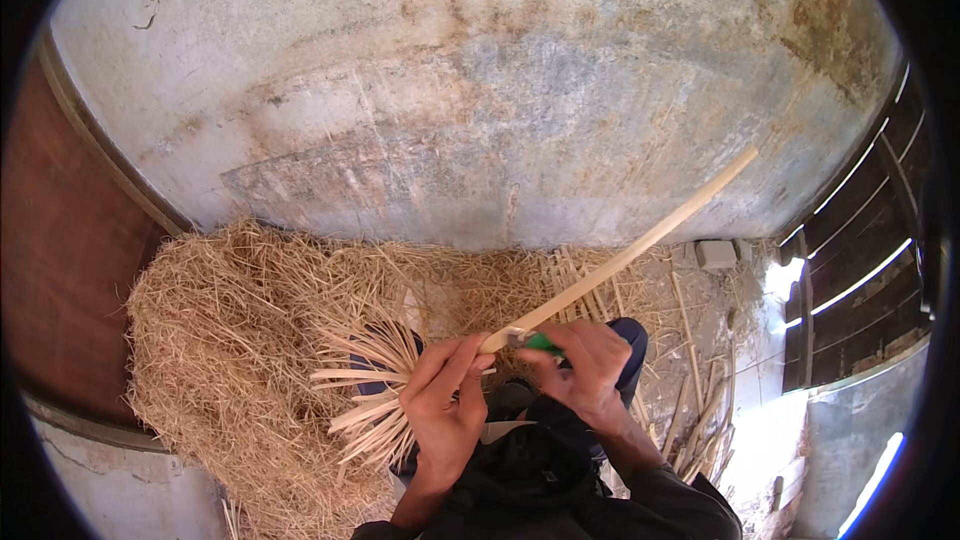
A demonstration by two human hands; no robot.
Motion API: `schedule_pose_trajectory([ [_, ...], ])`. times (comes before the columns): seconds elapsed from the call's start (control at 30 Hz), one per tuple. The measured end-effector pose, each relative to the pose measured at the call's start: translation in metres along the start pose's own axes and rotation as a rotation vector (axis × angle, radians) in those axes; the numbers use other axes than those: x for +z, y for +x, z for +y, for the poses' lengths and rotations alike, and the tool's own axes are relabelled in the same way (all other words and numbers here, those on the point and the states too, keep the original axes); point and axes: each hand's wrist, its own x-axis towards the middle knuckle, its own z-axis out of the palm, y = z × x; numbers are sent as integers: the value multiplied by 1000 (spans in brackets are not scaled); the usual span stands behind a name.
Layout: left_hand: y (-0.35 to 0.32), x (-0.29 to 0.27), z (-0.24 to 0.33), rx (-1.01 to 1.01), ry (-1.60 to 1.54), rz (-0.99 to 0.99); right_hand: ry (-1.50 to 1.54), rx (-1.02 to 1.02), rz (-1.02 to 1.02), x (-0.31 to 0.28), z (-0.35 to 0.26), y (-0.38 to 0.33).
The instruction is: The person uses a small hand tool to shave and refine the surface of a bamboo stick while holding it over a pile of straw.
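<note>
A long pale strip (640,243), bamboo or wood by its look, slants up to the right from my left hand (447,398). That hand pinches the strip's lower end between thumb and fingers. My right hand (584,368) is closed round the green handle (541,342) of a small knife, whose metal blade (516,334) lies against the strip near my left fingertips. A fanned bundle of thin split strips (372,385) spreads out on the left of my left hand, over my leg. The far end of that bundle is hidden by the hand.
Heaped straw (225,330) covers the floor on the left. Loose sticks (705,410) lie to the right, with a grey block (714,255) by the stained wall (520,120). Dark slatted boards (860,240) stand far right, and a brown panel (80,260) far left.
</note>
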Motion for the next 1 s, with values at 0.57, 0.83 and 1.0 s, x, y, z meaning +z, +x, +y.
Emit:
schedule_pose_trajectory([
  [0.57,1,-19,-20,-154,47,59,197,213,-10,10,40,-8],
  [0.83,-3,-13,-20,-92,70,14,126,34,-87,31,15,-8],
  [1.0,-4,-12,-13,-112,47,0,130,37,-4,36,10,-4],
])
